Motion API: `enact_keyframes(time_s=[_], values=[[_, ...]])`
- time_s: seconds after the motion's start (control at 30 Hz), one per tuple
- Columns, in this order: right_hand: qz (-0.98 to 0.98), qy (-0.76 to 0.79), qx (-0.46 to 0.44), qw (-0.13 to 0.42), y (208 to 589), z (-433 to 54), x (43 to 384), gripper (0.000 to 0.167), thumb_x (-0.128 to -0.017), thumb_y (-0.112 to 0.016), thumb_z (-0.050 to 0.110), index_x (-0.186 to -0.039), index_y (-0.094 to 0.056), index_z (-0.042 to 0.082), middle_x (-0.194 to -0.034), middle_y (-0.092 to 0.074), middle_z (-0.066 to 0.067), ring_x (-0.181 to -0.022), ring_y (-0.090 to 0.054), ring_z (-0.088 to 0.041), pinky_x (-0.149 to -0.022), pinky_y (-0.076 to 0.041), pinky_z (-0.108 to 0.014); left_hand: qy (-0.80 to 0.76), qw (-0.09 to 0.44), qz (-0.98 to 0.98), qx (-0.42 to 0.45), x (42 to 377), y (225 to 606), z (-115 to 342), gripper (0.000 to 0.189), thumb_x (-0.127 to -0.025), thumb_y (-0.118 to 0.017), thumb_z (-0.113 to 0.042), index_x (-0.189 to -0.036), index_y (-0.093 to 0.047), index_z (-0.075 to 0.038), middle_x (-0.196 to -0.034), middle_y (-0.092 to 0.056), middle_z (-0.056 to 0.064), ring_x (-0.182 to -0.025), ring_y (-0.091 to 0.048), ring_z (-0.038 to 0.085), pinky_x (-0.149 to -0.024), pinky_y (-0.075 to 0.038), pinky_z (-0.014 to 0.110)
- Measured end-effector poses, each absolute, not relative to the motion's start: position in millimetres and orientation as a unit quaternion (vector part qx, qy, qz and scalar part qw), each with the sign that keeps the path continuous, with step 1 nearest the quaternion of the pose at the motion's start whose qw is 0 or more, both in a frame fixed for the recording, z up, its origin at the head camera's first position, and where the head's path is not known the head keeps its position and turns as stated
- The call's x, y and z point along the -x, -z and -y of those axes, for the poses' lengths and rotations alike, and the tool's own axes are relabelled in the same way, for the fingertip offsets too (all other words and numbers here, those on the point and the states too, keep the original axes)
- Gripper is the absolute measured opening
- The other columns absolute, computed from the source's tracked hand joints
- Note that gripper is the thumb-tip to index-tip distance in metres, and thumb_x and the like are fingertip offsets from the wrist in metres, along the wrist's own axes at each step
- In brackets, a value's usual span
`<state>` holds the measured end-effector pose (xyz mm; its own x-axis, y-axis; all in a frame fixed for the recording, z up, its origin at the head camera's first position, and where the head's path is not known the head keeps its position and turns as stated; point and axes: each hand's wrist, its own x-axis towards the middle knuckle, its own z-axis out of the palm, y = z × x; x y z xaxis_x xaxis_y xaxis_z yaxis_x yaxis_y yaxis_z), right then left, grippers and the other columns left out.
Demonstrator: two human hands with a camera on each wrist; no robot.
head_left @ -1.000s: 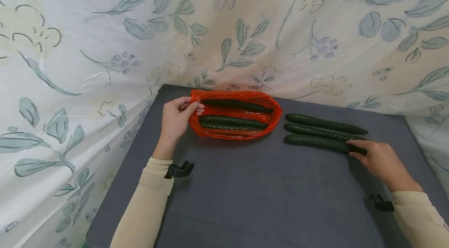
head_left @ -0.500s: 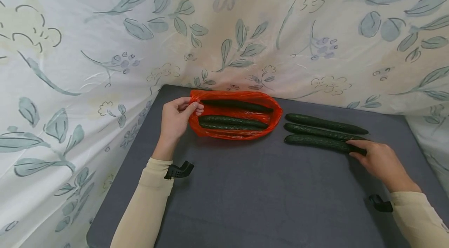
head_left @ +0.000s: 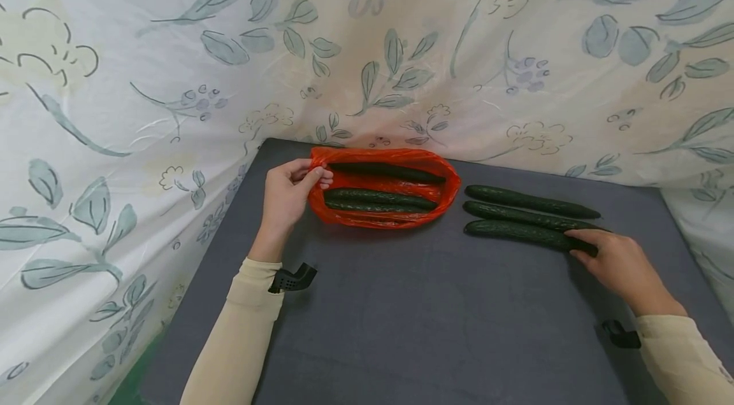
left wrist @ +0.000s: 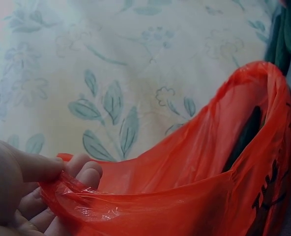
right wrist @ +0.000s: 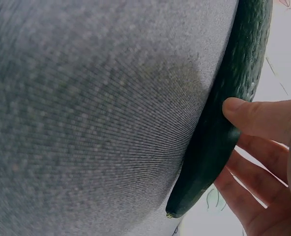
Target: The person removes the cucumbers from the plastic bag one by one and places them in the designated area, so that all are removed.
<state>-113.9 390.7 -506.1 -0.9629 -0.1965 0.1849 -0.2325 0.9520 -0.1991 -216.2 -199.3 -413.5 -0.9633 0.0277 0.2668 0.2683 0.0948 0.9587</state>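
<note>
Near the worktop's (head_left: 401, 316) far edge, the left hand (head_left: 289, 195) pinched a flimsy-looking red bag (left wrist: 150, 209) by its rim; toward the right edge, a cucumber (head_left: 516, 231), likely firm, steadiest held mid-length, had its end gripped by the right hand (head_left: 622, 265).

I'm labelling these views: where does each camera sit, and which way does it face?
Head: on the person's head, facing forward and down at the table, red bag and cucumbers; left hand, right hand and sleeves show.
Left wrist: on that wrist, facing the red bag; left hand shows, pinching it.
Right wrist: on that wrist, facing the nearest cucumber; right hand shows, gripping it.
Shared: head and left wrist both show the red bag.
</note>
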Motion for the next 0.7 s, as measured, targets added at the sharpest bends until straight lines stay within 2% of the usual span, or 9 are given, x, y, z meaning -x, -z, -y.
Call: enact_keyframes(time_s=[0.07, 0.13, 0.23, 0.4, 0.5, 0.57, 0.63, 0.7], values=[[0.984, -0.109, -0.11, 0.087, 505.9, -389.6, 113.6, 0.046, -0.081, -0.092, 0.002, -0.124, -0.076, -0.003, -0.116, -0.073, -0.034, -0.074, -0.071, -0.042, -0.061, -0.056, -0.061, 0.665, 0.09, 0.734, 0.102, 216.0, 413.7, 199.2, 0.025, -0.104, -0.072, 0.0, -0.123, -0.072, 0.016, -0.103, -0.078, 0.028, -0.082, -0.08, 0.024, -0.081, -0.066, 0.03], [0.984, -0.112, -0.11, 0.088, 504.2, -388.3, 112.6, 0.044, -0.081, -0.092, 0.002, -0.122, -0.076, -0.004, -0.116, -0.072, -0.035, -0.088, -0.071, -0.052, -0.069, -0.056, -0.069, 0.665, 0.09, 0.734, 0.102, 216.0, 414.1, 199.1, 0.025, -0.104, -0.073, 0.0, -0.123, -0.072, 0.016, -0.103, -0.078, 0.027, -0.082, -0.08, 0.024, -0.08, -0.066, 0.03], [0.984, -0.11, -0.106, 0.093, 501.3, -384.4, 111.5, 0.042, -0.083, -0.09, 0.001, -0.122, -0.076, -0.004, -0.116, -0.072, -0.034, -0.096, -0.07, -0.054, -0.075, -0.055, -0.072, 0.665, 0.091, 0.734, 0.103, 215.8, 413.9, 198.8, 0.025, -0.104, -0.073, 0.0, -0.123, -0.072, 0.016, -0.102, -0.078, 0.027, -0.081, -0.079, 0.021, -0.08, -0.067, 0.031], [0.983, -0.112, -0.105, 0.104, 496.1, -379.4, 111.5, 0.042, -0.083, -0.09, 0.001, -0.123, -0.075, -0.004, -0.118, -0.072, -0.034, -0.098, -0.07, -0.055, -0.077, -0.054, -0.073, 0.666, 0.089, 0.734, 0.102, 216.2, 414.0, 198.3, 0.026, -0.104, -0.073, -0.001, -0.124, -0.072, 0.015, -0.103, -0.078, 0.027, -0.08, -0.079, 0.019, -0.08, -0.066, 0.031], [0.982, -0.122, -0.1, 0.109, 492.6, -375.6, 112.7, 0.042, -0.086, -0.089, 0.004, -0.125, -0.074, -0.003, -0.12, -0.071, -0.034, -0.096, -0.07, -0.053, -0.075, -0.054, -0.073, 0.665, 0.088, 0.735, 0.102, 216.4, 414.2, 198.3, 0.026, -0.104, -0.073, -0.002, -0.123, -0.072, 0.015, -0.103, -0.078, 0.027, -0.08, -0.079, 0.018, -0.08, -0.066, 0.03], [0.98, -0.128, -0.097, 0.114, 490.5, -372.3, 113.9, 0.042, -0.088, -0.089, 0.006, -0.127, -0.074, -0.002, -0.121, -0.072, -0.032, -0.086, -0.072, -0.046, -0.071, -0.056, -0.069, 0.663, 0.089, 0.736, 0.102, 216.5, 414.3, 198.3, 0.025, -0.104, -0.073, -0.001, -0.123, -0.073, 0.014, -0.103, -0.078, 0.026, -0.079, -0.079, 0.017, -0.08, -0.066, 0.03], [0.98, -0.133, -0.096, 0.116, 488.1, -368.0, 115.6, 0.043, -0.09, -0.088, 0.008, -0.129, -0.074, -0.001, -0.123, -0.072, -0.032, -0.068, -0.068, -0.034, -0.063, -0.056, -0.062, 0.663, 0.09, 0.736, 0.102, 216.7, 414.4, 198.3, 0.024, -0.104, -0.073, 0.0, -0.122, -0.073, 0.015, -0.103, -0.078, 0.026, -0.079, -0.078, 0.016, -0.08, -0.066, 0.03], [0.979, -0.136, -0.097, 0.12, 485.6, -363.1, 117.5, 0.044, -0.092, -0.087, 0.009, -0.132, -0.073, 0.0, -0.125, -0.072, -0.031, -0.053, -0.058, -0.019, -0.055, -0.052, -0.051, 0.663, 0.091, 0.736, 0.101, 216.5, 414.3, 198.3, 0.023, -0.103, -0.073, 0.001, -0.122, -0.073, 0.014, -0.103, -0.078, 0.026, -0.079, -0.078, 0.016, -0.08, -0.066, 0.03]])
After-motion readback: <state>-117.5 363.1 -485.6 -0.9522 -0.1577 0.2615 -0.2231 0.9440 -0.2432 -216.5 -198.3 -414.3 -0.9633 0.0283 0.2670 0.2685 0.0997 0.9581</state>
